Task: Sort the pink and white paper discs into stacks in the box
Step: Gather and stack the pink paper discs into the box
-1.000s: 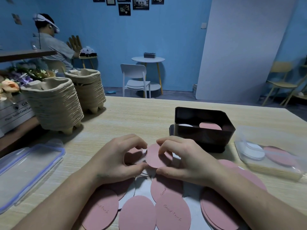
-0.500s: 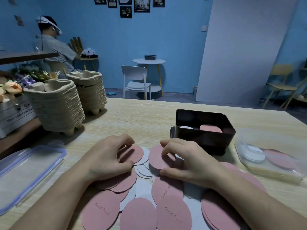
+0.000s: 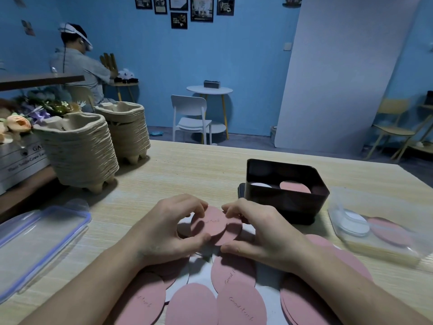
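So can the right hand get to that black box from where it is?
Probably yes. The black box stands just beyond the right hand, open-topped, with nothing between them, though the hand is pinching a pink disc.

Both forearms are reaching in from the near edge and converging. The left hand [image 3: 168, 228] is pinching the top pink disc [image 3: 208, 222] with curled fingers. The right hand [image 3: 264, 233] is likewise pinching the lower pink disc [image 3: 230, 234].

pink discs [image 3: 192, 306] loose, overlapping, near edge | white discs [image 3: 200, 274] beneath | black box [image 3: 285, 200]: one white, one pink stack
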A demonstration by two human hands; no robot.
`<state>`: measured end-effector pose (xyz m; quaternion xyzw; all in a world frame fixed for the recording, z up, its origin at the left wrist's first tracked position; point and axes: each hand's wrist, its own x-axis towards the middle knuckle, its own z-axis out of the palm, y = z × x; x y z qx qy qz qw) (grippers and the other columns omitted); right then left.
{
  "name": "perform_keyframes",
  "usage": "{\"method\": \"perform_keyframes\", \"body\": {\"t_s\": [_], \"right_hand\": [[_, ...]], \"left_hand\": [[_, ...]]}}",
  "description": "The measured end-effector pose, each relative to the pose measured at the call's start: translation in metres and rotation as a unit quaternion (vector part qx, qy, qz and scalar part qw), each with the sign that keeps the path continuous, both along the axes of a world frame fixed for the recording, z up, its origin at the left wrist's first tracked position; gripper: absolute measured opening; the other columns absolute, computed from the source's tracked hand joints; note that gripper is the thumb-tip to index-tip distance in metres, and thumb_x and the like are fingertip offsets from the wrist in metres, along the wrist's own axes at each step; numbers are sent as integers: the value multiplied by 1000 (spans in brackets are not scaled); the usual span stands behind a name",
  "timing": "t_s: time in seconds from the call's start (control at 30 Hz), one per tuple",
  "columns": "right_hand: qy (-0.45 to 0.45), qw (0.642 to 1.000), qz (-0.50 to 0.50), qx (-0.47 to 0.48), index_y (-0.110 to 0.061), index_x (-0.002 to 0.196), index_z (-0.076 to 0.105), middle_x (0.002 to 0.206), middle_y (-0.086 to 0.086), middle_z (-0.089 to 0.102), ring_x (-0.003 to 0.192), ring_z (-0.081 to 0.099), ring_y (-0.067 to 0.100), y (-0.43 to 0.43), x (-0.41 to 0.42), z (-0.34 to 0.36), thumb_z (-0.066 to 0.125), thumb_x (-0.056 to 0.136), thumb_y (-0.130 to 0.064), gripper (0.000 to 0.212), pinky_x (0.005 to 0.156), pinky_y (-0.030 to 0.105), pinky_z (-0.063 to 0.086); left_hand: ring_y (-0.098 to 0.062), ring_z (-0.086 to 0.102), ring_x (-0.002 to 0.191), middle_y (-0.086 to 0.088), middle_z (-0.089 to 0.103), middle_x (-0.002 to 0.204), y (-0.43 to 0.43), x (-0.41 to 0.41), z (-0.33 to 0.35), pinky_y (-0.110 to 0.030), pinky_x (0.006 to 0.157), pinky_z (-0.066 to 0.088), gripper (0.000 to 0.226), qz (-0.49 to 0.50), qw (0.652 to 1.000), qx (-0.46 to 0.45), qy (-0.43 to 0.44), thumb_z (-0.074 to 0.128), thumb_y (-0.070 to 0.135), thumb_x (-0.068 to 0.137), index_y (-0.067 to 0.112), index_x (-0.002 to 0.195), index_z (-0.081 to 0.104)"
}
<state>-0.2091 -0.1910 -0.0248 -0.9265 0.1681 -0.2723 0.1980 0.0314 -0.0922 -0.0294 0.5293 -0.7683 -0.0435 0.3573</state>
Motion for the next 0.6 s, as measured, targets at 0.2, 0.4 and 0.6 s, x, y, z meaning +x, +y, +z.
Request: {"method": "perform_keyframes", "body": {"t_s": [0.2,0.4,0.6], "right_hand": [[-17,1000,8,7,-21,101,60,118,-4,69,136,52,-3,0,0,-2,83,86,-43,36,95,35,54],[-58,998,17,31,-21,92,59,108,-3,71,137,52,-2,0,0,-1,87,85,-35,32,93,36,57],[-58,996,21,64,-21,90,60,115,-1,72,138,51,-1,1,-1,0,88,83,-35,33,94,39,59]], "left_hand": [[-1,64,118,8,71,111,-1,-6,-1,-27,90,52,33,-18,1000,-23,-3,75,49,89,19,94,63],[-2,62,124,7,70,119,-3,-8,-4,-32,92,53,34,-35,999,-12,14,80,46,88,20,104,63],[-8,68,111,9,73,106,-2,-6,-4,-25,85,53,32,-52,997,-6,56,87,35,82,20,100,67]]}}
